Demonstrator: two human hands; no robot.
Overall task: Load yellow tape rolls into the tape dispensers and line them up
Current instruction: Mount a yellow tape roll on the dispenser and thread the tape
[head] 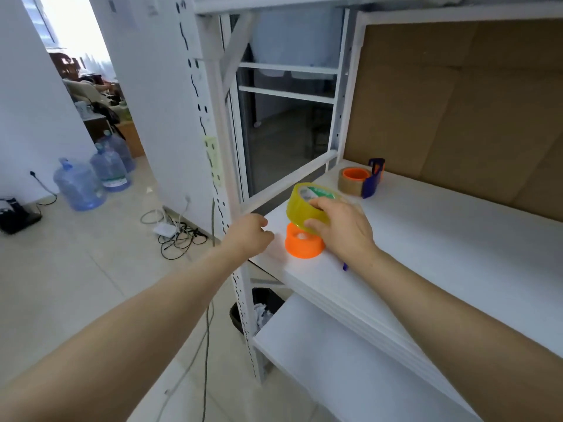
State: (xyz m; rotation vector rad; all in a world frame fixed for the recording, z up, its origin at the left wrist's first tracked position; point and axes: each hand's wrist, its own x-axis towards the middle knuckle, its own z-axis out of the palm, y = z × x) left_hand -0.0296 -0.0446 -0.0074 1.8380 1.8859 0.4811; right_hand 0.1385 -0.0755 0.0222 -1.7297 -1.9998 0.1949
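An office storeroom: white metal shelving (213, 153), water jugs (79, 185), cables (179, 236) on tiled floor

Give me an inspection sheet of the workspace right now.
Surface: white shelf, cardboard behind it.
Job's things: yellow roll tilted over orange hub near the front edge, not seated; loaded dispenser at the back.
Clutter: nothing seen.
Hands: right hand grips the roll; left hand beside the hub, grip unclear.
Cables: tangled cables on the floor at left.
Surroundings: water bottles on the floor; bin under the shelf.
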